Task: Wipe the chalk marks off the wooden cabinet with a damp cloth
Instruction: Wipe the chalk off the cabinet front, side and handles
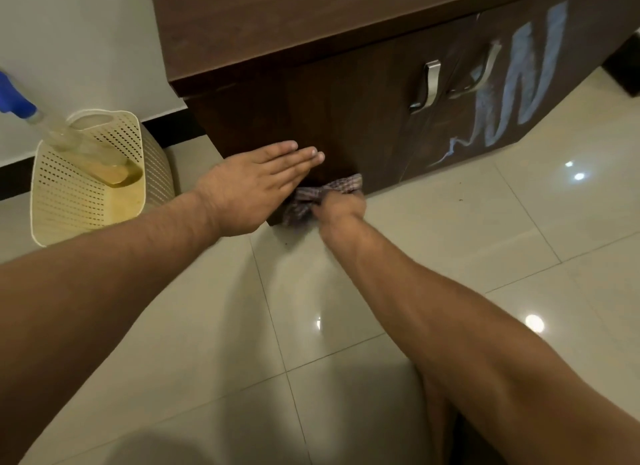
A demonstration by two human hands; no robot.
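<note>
Head view: the right hand [341,210] grips a bunched checked cloth [311,201] low against the wooden cabinet [346,118]. The left hand [256,184] lies flat, fingers straight, just above-left. The chalk marks [519,83] lie up-right, nearer the right hand, on the far door.

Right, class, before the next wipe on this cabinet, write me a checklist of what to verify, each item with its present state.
1. Right hand grips the cloth: ok.
2. Cloth at the cabinet bottom edge: ok.
3. Left hand flat against the left door, fingers straight: ok.
4. Chalk marks gone: not ok, they cover the right door.
5. Cloth damp: cannot tell.
</note>
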